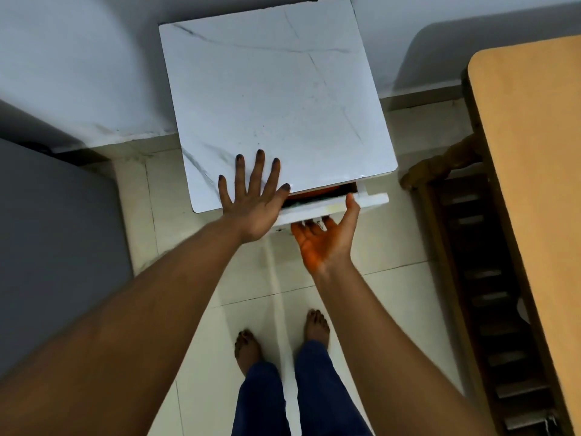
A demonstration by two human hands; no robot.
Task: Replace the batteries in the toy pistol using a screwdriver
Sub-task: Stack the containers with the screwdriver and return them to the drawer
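Toy pistol: not identifiable in this view. Something orange (317, 191) with a dark and greenish edge shows in the gap of the partly open drawer, too hidden to tell what it is. No screwdriver or batteries can be made out.

Drawer (333, 209): white front panel, pulled out a little from under the near edge of the cabinet, tilted slightly with its right end further out.

Right hand (327, 239): palm up below the drawer front, fingers curled up under the panel's lower edge, thumb raised against the front face near its right part. It grips the drawer front.

Left hand (254, 196): flat, palm down, fingers straight and spread, pressing on the near left part of the cabinet top. It holds nothing. Fingernails dark.

White cabinet (276, 99): square top with grey marble-like veining and rounded corners, standing against a pale wall (78, 58).

Floor (220, 278): pale tiles. Two bare feet (248, 347) stand on it below the arms, legs in dark blue trousers (301, 394).

Right edge: a tan wooden worktop (534, 184) with a dark wooden slatted frame (490, 309) beneath and beside it. Left edge: a grey flat surface (47, 231), kind unclear.
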